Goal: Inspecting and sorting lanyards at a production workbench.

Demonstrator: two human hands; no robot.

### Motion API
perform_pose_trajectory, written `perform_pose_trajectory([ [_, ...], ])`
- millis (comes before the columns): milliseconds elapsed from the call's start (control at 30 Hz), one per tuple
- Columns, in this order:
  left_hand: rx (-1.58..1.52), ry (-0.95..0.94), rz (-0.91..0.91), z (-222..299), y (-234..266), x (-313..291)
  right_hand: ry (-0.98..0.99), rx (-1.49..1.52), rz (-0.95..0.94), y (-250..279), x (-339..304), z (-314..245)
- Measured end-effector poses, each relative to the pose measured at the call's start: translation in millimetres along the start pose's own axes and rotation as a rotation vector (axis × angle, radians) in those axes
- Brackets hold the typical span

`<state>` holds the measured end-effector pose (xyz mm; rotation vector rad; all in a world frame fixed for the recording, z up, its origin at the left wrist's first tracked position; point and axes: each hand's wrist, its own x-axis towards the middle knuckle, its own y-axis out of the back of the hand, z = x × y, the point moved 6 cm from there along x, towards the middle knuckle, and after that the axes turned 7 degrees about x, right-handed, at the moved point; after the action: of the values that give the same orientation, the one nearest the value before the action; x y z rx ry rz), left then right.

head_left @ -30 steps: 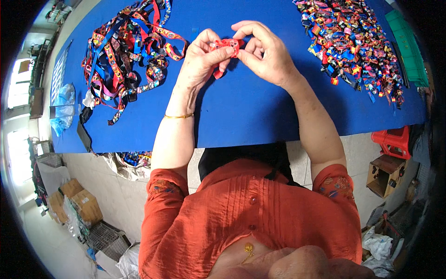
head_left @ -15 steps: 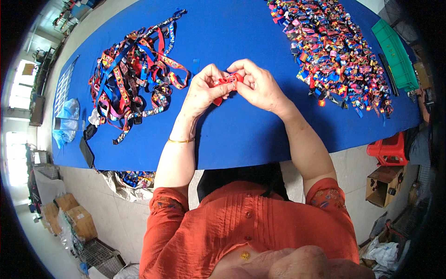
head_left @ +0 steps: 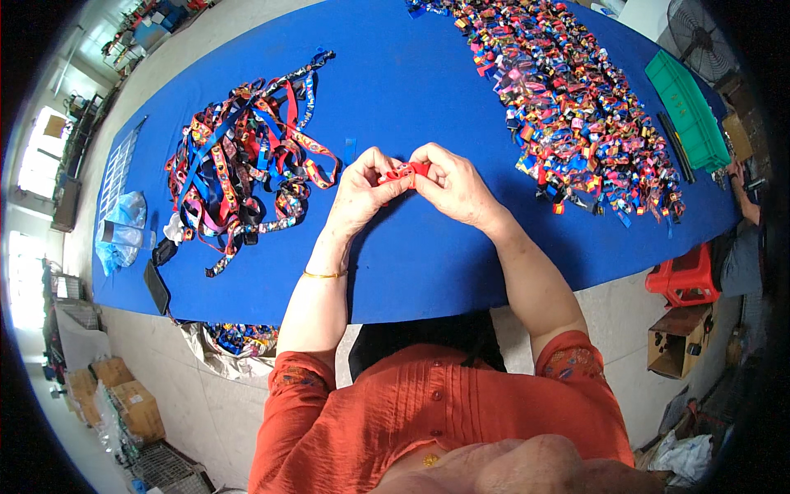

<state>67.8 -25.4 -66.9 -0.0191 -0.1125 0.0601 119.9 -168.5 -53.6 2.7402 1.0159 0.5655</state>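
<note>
Over the middle of the blue table, my two hands pinch a small folded red printed strap (head_left: pixel 401 174). My left hand (head_left: pixel 360 193) grips its left end between thumb and fingers. Its right end sits in the fingertips of my right hand (head_left: pixel 455 187). The fingers hide part of the strap, so how it is folded cannot be made out. To the left of my hands lies a tangled heap of colourful printed straps (head_left: pixel 220 169), one red loop of it reaching close to my left hand.
A broad pile of small folded colourful straps (head_left: pixel 568 107) covers the table's right. Beyond it stand a green crate (head_left: pixel 690 111) and a fan (head_left: pixel 698 37); another person's arm (head_left: pixel 747 202) shows there. A phone-like dark object (head_left: pixel 156 286) and blue plastic bag (head_left: pixel 123 235) lie left.
The table and everything on it sit lower in the picture as the view has shifted. My fingers have turned the red strap, which now looks more compact. Another person's arm has appeared at the right.
</note>
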Motion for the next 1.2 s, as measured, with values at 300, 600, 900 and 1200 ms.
perform_pose_trajectory([
  [300,-0.015,0.042,-0.040,1.3,-3.6,-1.0,-0.058,0.064,-0.035,0.8,-0.8,6.5],
  [600,0.059,-0.027,-0.014,-2.0,-3.2,0.5,-0.133,0.116,-0.082,-3.1,-0.3,26.4],
  [900,0.086,-0.143,0.078,-3.5,-5.6,-0.2,-0.325,0.433,-0.122,-7.7,-1.2,34.9],
  [1200,0.028,-0.118,0.089,-8.5,-1.3,0.4,-0.316,0.517,-0.117,-14.5,-1.9,33.7],
])
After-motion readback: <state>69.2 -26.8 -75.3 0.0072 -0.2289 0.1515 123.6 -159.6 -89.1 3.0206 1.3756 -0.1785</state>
